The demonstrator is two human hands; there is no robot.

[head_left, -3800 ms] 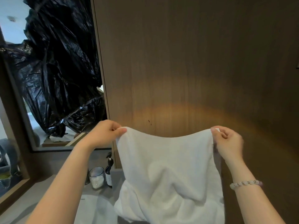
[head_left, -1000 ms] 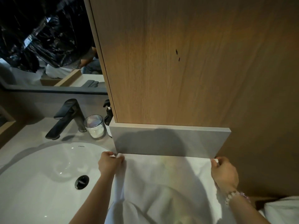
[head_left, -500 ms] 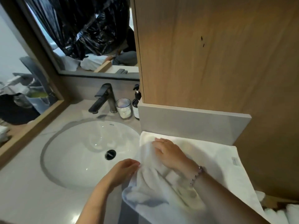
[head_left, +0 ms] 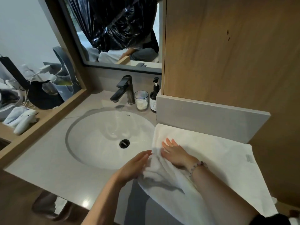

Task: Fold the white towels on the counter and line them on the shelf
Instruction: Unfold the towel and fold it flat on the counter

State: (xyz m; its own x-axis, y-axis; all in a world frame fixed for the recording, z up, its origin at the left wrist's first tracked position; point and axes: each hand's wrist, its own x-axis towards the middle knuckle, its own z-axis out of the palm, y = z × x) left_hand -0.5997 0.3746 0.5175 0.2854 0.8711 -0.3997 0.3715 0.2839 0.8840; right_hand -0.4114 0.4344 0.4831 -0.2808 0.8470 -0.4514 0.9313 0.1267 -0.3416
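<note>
Now that the white towel [head_left: 211,151] has come down from where its corners were held up, it lies spread on the counter [head_left: 48,159] at lower right, far edge against the grey upstand [head_left: 211,117]. The right hand [head_left: 175,153] presses it flat, fingers straight and fanned. The left hand [head_left: 136,166] touches the bunched left edge, fingers straight and together. Folding can start, I'd say. At centre the sink basin [head_left: 97,135] shows its black drain [head_left: 124,143]. Behind it a glass jar [head_left: 141,99] holds something white.
</note>
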